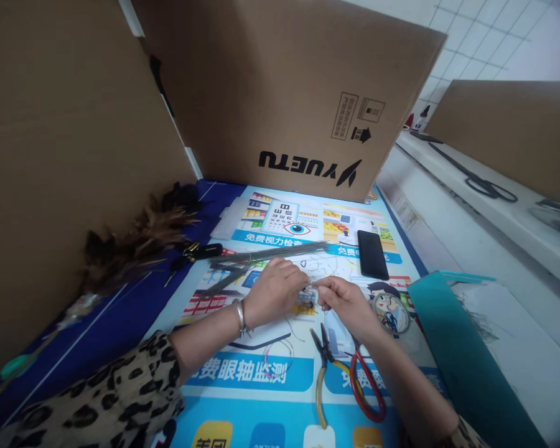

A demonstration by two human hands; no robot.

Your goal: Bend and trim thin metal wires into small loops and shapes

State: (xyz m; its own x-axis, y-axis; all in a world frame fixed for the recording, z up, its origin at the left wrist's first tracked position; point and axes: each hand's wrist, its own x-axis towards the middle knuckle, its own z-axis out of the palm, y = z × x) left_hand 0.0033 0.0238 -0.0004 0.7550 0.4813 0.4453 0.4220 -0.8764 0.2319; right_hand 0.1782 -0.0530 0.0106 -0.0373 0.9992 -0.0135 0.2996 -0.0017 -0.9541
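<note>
My left hand (275, 289) and my right hand (345, 302) meet over the printed poster (261, 373) in the middle of the table. Both pinch a small, thin wire piece (310, 291) between their fingertips; I cannot make out its shape. A silver bangle (239, 316) sits on my left wrist, with a leopard-print sleeve behind it. A bundle of thin grey wires (266, 256) lies just beyond my left hand. Yellow-handled pliers (324, 367) and red-handled pliers (364, 389) lie below my right hand.
A black phone (372, 254) lies on the poster's far right. A feather duster (135, 239) rests on the blue cloth at left. Tall cardboard panels (280, 93) wall in the left and back. A teal folder (457, 354) leans at right. Black scissors (488, 185) lie on the white ledge.
</note>
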